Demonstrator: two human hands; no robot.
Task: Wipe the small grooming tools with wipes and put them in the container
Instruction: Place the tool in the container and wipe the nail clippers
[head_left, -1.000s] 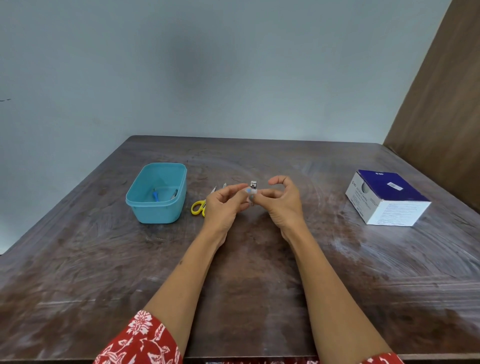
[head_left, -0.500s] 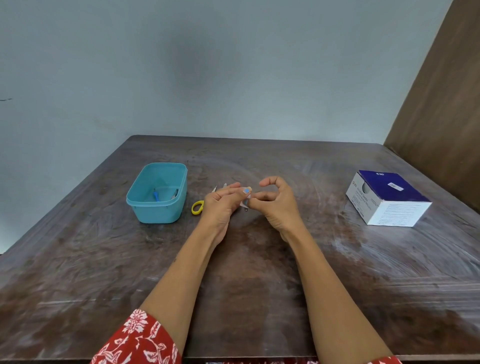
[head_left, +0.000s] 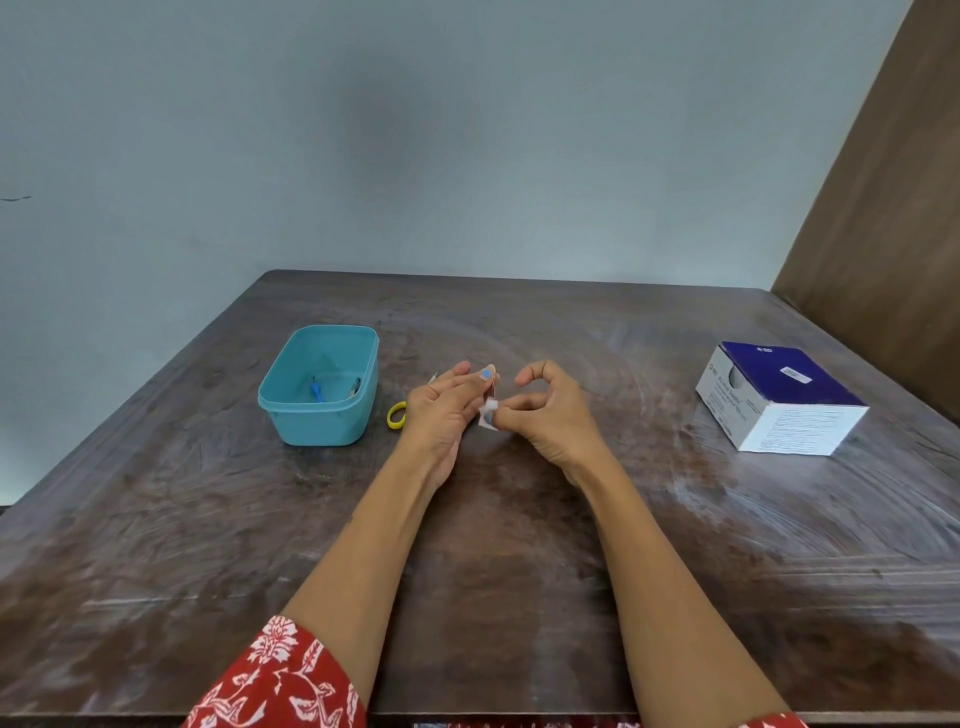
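Over a worn brown table (head_left: 519, 597) by a grey-blue wall (head_left: 415, 156), both hands' grip pinches a wipe (head_left: 488, 415).

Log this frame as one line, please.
step: wiping | left hand: holds tool | right hand: pinches wipe | container: left | scissors: on table

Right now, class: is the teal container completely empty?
No. The teal container already holds at least two small tools, one with a blue handle and one metal piece, lying on its bottom.
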